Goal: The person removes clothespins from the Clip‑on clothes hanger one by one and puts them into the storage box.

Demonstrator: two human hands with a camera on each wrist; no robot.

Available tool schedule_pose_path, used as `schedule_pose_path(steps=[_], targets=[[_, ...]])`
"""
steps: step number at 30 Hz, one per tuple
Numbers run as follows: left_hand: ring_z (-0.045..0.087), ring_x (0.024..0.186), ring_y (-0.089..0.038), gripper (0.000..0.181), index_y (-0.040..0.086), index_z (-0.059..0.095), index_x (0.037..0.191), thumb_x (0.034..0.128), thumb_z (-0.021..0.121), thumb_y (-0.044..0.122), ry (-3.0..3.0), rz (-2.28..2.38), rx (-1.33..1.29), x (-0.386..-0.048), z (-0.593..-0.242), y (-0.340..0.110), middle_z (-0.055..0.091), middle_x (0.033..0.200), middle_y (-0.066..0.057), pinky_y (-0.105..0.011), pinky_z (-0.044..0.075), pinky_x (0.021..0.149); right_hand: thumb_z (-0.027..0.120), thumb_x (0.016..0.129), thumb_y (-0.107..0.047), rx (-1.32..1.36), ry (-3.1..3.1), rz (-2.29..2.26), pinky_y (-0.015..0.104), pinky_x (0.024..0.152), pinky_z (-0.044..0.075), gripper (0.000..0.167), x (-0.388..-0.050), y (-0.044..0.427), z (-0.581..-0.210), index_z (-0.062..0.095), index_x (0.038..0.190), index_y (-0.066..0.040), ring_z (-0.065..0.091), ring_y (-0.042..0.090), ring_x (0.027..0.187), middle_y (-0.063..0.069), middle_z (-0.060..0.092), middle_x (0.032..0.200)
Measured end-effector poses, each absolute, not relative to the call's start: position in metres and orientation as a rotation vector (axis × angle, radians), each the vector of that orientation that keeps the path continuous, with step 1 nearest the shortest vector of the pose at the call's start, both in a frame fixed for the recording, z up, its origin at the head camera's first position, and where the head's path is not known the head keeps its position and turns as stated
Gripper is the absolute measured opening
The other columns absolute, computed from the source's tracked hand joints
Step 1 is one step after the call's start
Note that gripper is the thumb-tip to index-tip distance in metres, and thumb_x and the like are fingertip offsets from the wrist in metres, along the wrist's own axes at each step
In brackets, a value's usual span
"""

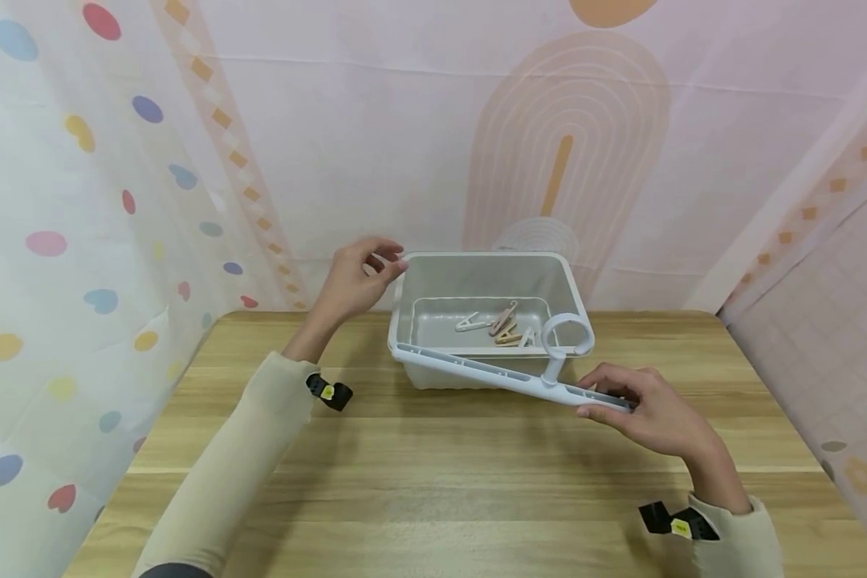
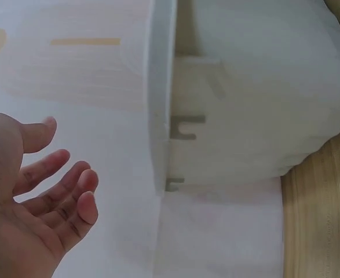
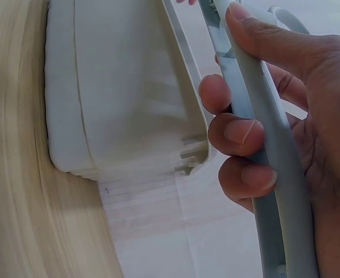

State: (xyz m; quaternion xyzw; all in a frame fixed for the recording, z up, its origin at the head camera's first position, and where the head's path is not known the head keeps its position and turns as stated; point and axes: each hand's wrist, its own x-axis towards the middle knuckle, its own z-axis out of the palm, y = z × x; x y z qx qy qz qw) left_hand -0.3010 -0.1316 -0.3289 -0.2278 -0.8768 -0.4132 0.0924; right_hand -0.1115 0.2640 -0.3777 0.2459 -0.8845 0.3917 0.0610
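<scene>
My right hand [image 1: 650, 409] grips one end of a pale blue plastic hanger [image 1: 470, 369], a long slotted bar with a ring-shaped hook [image 1: 567, 321]. In the right wrist view the fingers [image 3: 239, 132] curl round the bar. The hanger slants across the front rim of a light grey plastic bin [image 1: 491, 265], its far end by the front left corner. My left hand [image 1: 361, 277] hovers at the bin's left rim, loosely bent and holding nothing; the left wrist view shows it apart from the bin wall [image 2: 245, 116]. Several small clips [image 1: 506, 321], white, tan and brownish, lie in the bin.
The bin stands at the back of a wooden table [image 1: 433, 498], close to a patterned curtain [image 1: 361, 144] behind. Another curtain with coloured spots [image 1: 101, 301] hangs along the left side. Black straps [image 1: 330, 392] are worn on both wrists.
</scene>
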Motion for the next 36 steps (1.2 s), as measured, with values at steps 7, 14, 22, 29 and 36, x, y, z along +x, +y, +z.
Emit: schedule_pose_path(steps=[7,14,22,29,36], targets=[[0.067,0.094,-0.023,0.033,0.011,0.068,0.126,0.0988,0.07,0.029,-2.569,-1.245,-0.783,-0.274,-0.323,-0.133,0.071,0.112,-0.007,-0.035,0.055,0.078,0.082,0.087,-0.012,0.751,-2.67,1.181,0.02,0.051,0.039,0.025,-0.112,0.264,-0.378,0.07,0.103,-0.026,0.043,-0.002,0.058,-0.015,0.059,0.069],[0.066,0.098,-0.021,0.029,0.008,0.07,0.121,0.0959,0.075,0.022,-2.485,-1.181,-0.931,-0.248,-0.321,-0.129,0.073,0.114,-0.008,-0.033,0.056,0.075,0.082,0.087,-0.011,0.779,-2.665,1.165,0.02,0.052,0.039,0.025,-0.116,0.264,-0.379,0.07,0.103,-0.026,0.043,-0.002,0.059,-0.015,0.058,0.069],[0.066,0.104,-0.02,0.032,0.008,0.07,0.122,0.0935,0.077,0.021,-2.419,-1.131,-1.097,-0.221,-0.328,-0.121,0.073,0.114,-0.005,-0.038,0.057,0.081,0.081,0.088,-0.013,0.792,-2.67,1.157,0.02,0.052,0.039,0.023,-0.118,0.26,-0.381,0.07,0.102,-0.026,0.043,-0.003,0.059,-0.016,0.059,0.069],[0.067,0.104,-0.016,0.035,0.01,0.069,0.123,0.0909,0.08,0.02,-2.332,-1.084,-1.235,-0.2,-0.346,-0.11,0.072,0.117,-0.002,-0.037,0.059,0.084,0.081,0.088,-0.013,0.803,-2.684,1.141,0.019,0.051,0.038,0.022,-0.118,0.261,-0.382,0.07,0.102,-0.026,0.041,-0.004,0.059,-0.017,0.056,0.068],[0.067,0.109,-0.018,0.04,0.009,0.069,0.122,0.0867,0.084,0.02,-2.284,-0.974,-1.341,-0.182,-0.363,-0.103,0.07,0.116,-0.004,-0.035,0.057,0.093,0.08,0.089,-0.013,0.833,-2.7,1.186,0.019,0.05,0.039,0.02,-0.117,0.258,-0.385,0.071,0.102,-0.025,0.042,-0.005,0.058,-0.017,0.062,0.07]])
